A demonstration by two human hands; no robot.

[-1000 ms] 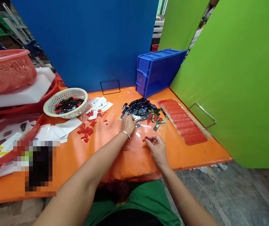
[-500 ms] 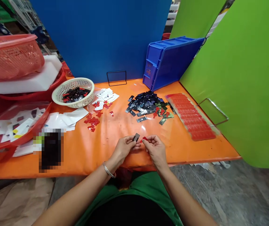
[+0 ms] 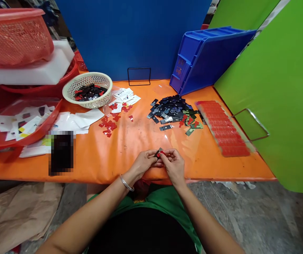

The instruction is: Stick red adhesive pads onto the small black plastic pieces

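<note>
"Both hands sit closer together than half a second ago. What do they have?"

"Left hand (image 3: 142, 164) pinches a dark tag (image 3: 157, 153), thumb against fingers. Right hand (image 3: 174, 167) has a red bit (image 3: 162, 153) in a tight pinch too."

"Where are those two things?"

"Up over the near edge of the orange table (image 3: 130, 151). Red looks to lie on the tag now; a moment ago they were apart."

"Any words to read?"

"Blue box (image 3: 217, 63) has orange marks on its end, but I can't read them. White papers (image 3: 123, 94) have tiny print, too small to tell."

"What is stuff made of?"

"Box is hard, ribbed plastic, tipped on its side. White basket (image 3: 98, 103) is round and full of holes, with dark and red pieces inside. Table top is smooth and shiny."

"And the rest?"

"Dark pile (image 3: 171, 109) is flat, mostly oblong pieces, past the hands. Red scraps (image 3: 110, 126) lie to the left. Red sheet (image 3: 224, 128) is long, with rows across it. Shiny bangle (image 3: 127, 184) rings the left wrist."
</note>
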